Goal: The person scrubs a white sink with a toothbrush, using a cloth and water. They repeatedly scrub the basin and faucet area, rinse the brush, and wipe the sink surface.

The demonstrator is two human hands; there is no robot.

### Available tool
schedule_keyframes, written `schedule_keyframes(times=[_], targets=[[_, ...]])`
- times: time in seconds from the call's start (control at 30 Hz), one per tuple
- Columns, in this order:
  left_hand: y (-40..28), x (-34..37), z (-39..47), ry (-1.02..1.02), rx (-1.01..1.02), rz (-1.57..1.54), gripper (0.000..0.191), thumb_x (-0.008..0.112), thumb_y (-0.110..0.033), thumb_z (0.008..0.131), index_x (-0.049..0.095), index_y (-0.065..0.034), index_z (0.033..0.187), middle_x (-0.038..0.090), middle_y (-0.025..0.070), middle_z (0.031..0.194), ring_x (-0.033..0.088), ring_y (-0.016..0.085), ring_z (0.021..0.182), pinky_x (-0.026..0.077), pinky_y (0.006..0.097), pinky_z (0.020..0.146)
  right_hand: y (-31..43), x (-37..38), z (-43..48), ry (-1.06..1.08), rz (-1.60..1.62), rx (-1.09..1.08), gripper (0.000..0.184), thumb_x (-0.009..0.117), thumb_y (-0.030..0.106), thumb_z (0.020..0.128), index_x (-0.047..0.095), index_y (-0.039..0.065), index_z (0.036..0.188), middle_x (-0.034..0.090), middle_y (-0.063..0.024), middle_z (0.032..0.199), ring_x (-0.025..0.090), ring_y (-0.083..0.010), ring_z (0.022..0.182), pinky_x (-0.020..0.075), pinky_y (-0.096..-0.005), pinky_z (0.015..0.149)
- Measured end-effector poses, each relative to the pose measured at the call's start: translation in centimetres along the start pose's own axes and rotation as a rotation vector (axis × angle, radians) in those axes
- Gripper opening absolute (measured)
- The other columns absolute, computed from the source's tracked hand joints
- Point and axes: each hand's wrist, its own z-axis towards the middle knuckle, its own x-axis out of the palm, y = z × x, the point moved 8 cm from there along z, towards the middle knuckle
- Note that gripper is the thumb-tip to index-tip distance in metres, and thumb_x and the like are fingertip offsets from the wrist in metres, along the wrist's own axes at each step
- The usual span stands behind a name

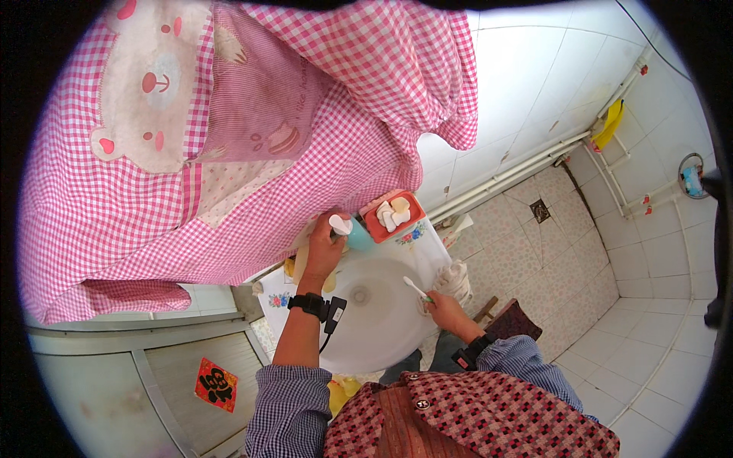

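My left hand (325, 247) is at the back edge of a white washbasin (378, 335), its fingers around a white cup-like or cap-like item (341, 225); its exact kind is unclear. A turquoise bottle or cup (359, 236) stands right beside that hand. Over the basin's right side, my right hand (449, 313) grips the green handle of a toothbrush (417, 288), its white bristle head pointing up and left over the bowl. A red soap dish (375, 225) with several pale soap pieces (394, 213) sits at the back right corner. The basin's drain (359, 295) is visible.
Pink checked cloth (366, 137) with a bear design hangs over the basin's back. A whitish rag (454, 281) lies on the right rim. Yellowish items (289, 267) are partly hidden behind my left arm. White pipes (504, 174) run along the tiled wall, and a floor drain (539, 210) lies beyond.
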Motion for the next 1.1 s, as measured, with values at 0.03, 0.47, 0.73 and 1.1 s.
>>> schedule_keyframes(times=[0.03, 0.47, 0.73, 1.1], targets=[[0.0, 0.1, 0.2, -0.002, 0.011, -0.004, 0.049, 0.063, 0.014, 0.076, 0.059, -0.0053, 0.121, 0.061, 0.011, 0.122, 0.059, 0.025, 0.115, 0.047, 0.0353, 0.102, -0.1, 0.0, 0.0, 0.003, 0.003, 0.02, 0.034, 0.055, 0.019, 0.096, 0.057, -0.001, 0.124, 0.068, -0.0266, 0.091, 0.066, -0.0451, 0.085, 0.0499, -0.053, 0.075], [0.3, 0.9, -0.7, -0.21, 0.011, 0.242, 0.062, 0.083, -0.003, 0.069, 0.059, -0.0064, 0.126, 0.063, 0.0125, 0.122, 0.059, 0.029, 0.114, 0.047, 0.0406, 0.099, 0.9, -0.5, 0.9, -0.076, 0.003, -0.041, 0.029, 0.057, 0.021, 0.096, 0.061, 0.001, 0.117, 0.067, -0.0267, 0.091, 0.065, -0.0454, 0.084, 0.049, -0.054, 0.074], [1.6, 1.2, 0.0, -0.138, -0.053, 0.103, 0.064, 0.083, -0.003, 0.069, 0.056, -0.0047, 0.126, 0.064, 0.0167, 0.117, 0.061, 0.034, 0.111, 0.047, 0.0432, 0.097, 0.4, 0.2, 1.1, -0.068, 0.025, -0.001, 0.029, 0.058, 0.02, 0.095, 0.06, 0.001, 0.117, 0.067, -0.0272, 0.095, 0.064, -0.0467, 0.087, 0.0486, -0.0542, 0.075], [0.9, -0.2, -4.2, -0.256, -0.184, 0.044, 0.076, 0.082, -0.009, 0.076, 0.046, -0.0063, 0.143, 0.055, 0.0163, 0.137, 0.056, 0.031, 0.125, 0.054, 0.039, 0.093, 1.2, -0.1, 1.2, -0.064, -0.08, -0.03, 0.025, 0.06, 0.019, 0.096, 0.061, 0.0, 0.112, 0.066, -0.0241, 0.085, 0.065, -0.0429, 0.081, 0.0485, -0.0482, 0.069]])
